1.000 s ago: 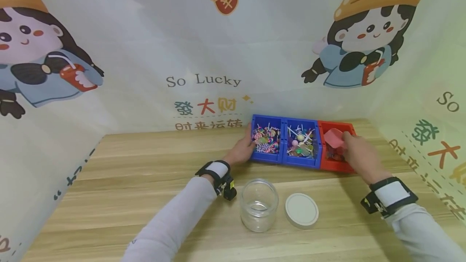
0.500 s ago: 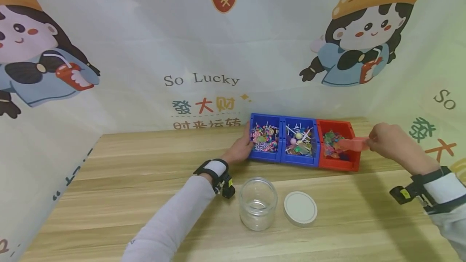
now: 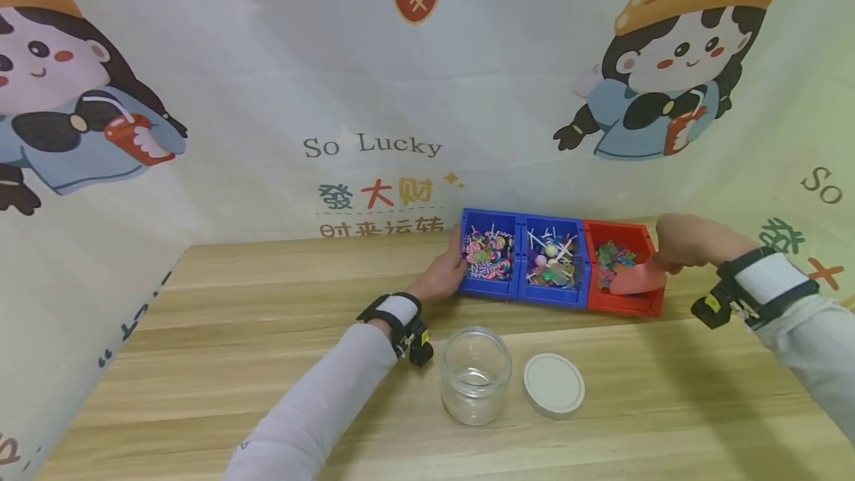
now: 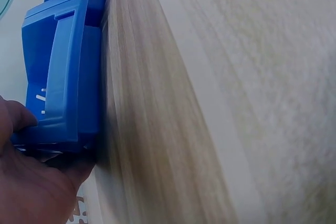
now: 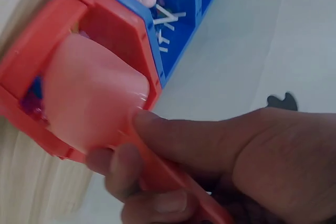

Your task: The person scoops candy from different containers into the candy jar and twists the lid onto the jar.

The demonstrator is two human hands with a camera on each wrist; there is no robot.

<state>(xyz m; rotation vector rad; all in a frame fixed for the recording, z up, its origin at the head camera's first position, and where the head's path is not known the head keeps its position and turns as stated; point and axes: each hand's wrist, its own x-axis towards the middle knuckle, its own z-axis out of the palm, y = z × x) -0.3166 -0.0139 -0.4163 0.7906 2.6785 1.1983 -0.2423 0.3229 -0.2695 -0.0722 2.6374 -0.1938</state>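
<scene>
Three joined bins stand at the back of the wooden table: a left blue bin [image 3: 488,254] and a middle blue bin [image 3: 551,261], both with lollipops, and a red bin [image 3: 621,301] with small coloured sweets. My left hand [image 3: 444,273] grips the left end of the left blue bin [image 4: 63,77]. My right hand [image 3: 681,242] holds the handle of a pink scoop [image 3: 637,278], whose bowl dips into the red bin [image 5: 31,72]. In the right wrist view the thumb and fingers pinch the scoop [image 5: 89,98] handle.
An open glass jar [image 3: 475,375] stands nearer me on the table, with its white lid [image 3: 553,384] lying flat to its right. A printed cartoon backdrop [image 3: 374,95] walls in the table at the back and both sides.
My right hand drew the scoop out to the right of the red bin, then swung it back so that its bowl dips into the bin from the right. The left hand stayed put.
</scene>
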